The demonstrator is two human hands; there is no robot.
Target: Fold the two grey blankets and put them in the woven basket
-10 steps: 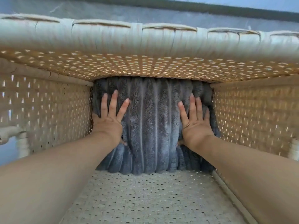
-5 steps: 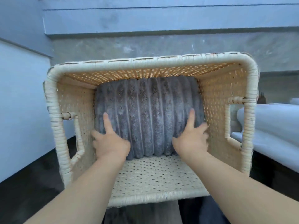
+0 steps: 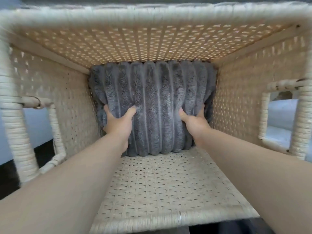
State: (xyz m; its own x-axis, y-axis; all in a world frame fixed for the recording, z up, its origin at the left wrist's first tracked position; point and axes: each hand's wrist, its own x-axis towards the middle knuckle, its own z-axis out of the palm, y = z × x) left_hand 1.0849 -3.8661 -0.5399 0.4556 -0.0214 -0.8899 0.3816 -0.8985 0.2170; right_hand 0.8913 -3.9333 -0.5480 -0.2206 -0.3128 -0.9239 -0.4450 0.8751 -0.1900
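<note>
**Operator:** Head view, what does it show?

**Spotter:** Both of your arms reach deep into the woven basket (image 3: pixel 152 16). Your left hand (image 3: pixel 118 122) and right hand (image 3: pixel 194 122) are each dug into the folded grey blanket (image 3: pixel 157 107). The thumbs lie on its ribbed face and the fingers are sunk into the pile on the outer sides. That reads as gripping, not pressing.

**Operator:** What changed?

**Spotter:** A second ago your palms lay flat on it with the fingers spread. Half a second ago you had drawn back and the whole rim was in view. Now you are close in again with your fingers curled into the cloth. I'd judge the blanket is already placed and you are tugging it square.

**Operator:** Where does it sit?

**Spotter:** It is bunched between your two hands and runs on past your fingertips to the basket's deep end, where it reaches both side walls. The woven wall below your wrists is bare. Outboard of each forearm is a handle opening, left (image 3: pixel 38 125) and right (image 3: pixel 278 119).

**Operator:** Is it one blanket or two?

**Spotter:** I see one bundle and cannot tell whether it holds both. If it holds one, the second is yet to come.

**Operator:** Any labels?

**Spotter:** No tag, brand or writing can be read anywhere.
</note>
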